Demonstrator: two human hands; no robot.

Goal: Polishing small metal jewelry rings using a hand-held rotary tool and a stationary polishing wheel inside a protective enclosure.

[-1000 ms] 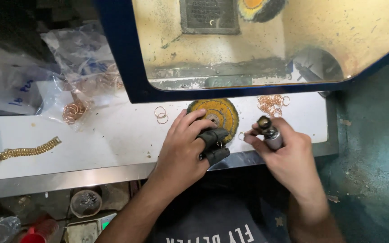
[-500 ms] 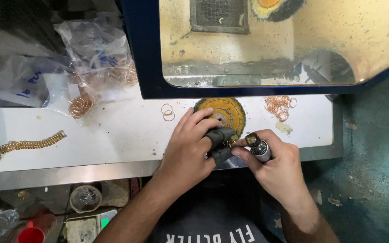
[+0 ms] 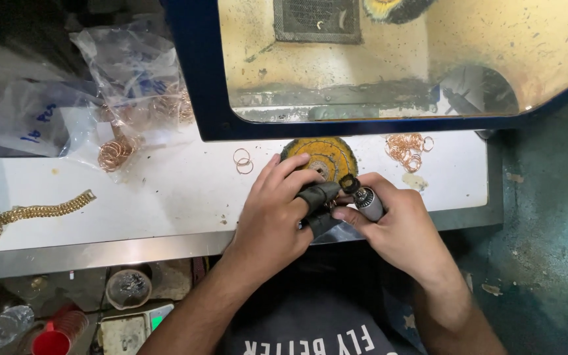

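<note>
My left hand (image 3: 272, 220) is curled at the bench's front edge, its thumb and forefinger covered by dark finger guards (image 3: 319, 195) that pinch a small piece I cannot make out. My right hand (image 3: 399, 227) grips a metal rotary handpiece (image 3: 365, 197), its dark tip pressed against the left fingertips. A yellow buffing wheel (image 3: 327, 156) lies flat on the white bench top (image 3: 185, 197) just beyond both hands.
Two loose copper rings (image 3: 242, 160) lie left of the wheel, a pile of copper rings (image 3: 407, 146) to its right. A gold chain bracelet (image 3: 33, 212) lies far left. Plastic bags (image 3: 123, 72) with rings sit behind. A blue-framed glass shield (image 3: 389, 59) stands at the back.
My right hand has moved left with the handpiece until its tip meets my left fingertips. The view has shifted slightly.
</note>
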